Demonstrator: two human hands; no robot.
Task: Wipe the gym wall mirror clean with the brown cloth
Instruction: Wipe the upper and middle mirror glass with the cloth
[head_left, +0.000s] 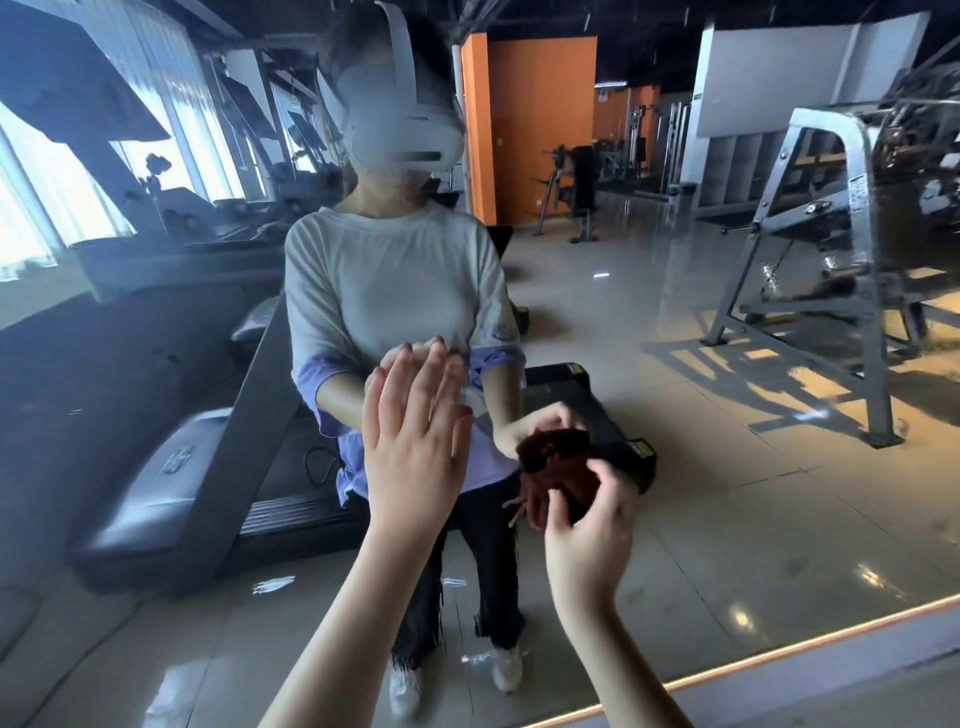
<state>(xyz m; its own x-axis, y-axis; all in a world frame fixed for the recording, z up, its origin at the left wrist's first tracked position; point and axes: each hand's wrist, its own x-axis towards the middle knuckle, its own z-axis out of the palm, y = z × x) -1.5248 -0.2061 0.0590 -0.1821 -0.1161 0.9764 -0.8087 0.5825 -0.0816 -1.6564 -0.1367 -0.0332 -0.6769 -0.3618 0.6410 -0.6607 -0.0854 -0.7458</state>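
My left grip spread flat on mirror, fingers straight; right grip pinching bunched brown cloth against it

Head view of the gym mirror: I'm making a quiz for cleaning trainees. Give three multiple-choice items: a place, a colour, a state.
1. Where is the brown cloth? A in a bucket; B in the right hand; C on a chair.
2. What colour is the reflected pillar? A orange; B green; C blue.
3. How is the left hand? A fisted; B gripping the cloth; C flat, fingers straight.
Answers: B, its fingers curl round the cloth; A, it shows orange in the mirror; C, its straight fingers meet their reflection.
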